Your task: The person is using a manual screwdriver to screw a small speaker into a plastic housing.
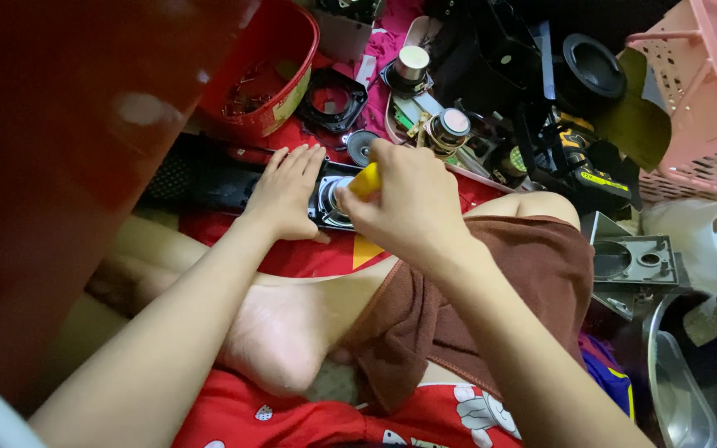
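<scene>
Crossed legs (pixel 292 332) on red cloth | right hand (pixel 404 203) clamped on yellow tool handle (pixel 365 180), over speaker driver (pixel 331 203) | left hand (pixel 284 195) flat, fingers spread, pressing driver's left edge | red bucket (pixel 263 70), loose speakers (pixel 450 124) beyond

Soft, warm indoor light falls from above on your forearms and both hands, left hand (pixel 285 192) and right hand (pixel 404 203), leaving them evenly lit with no hard shadows. A red bucket (pixel 60 149) at the left edge sits too close to your lens: it is a blurred, dark mass with one pale smear of glare. The black parts (pixel 508 58) at the top sink into murk. Small highlights glint on a metal speaker cap (pixel 413 58). Wide-angle stretch bends the pink basket (pixel 699 91) at the right corner.
</scene>
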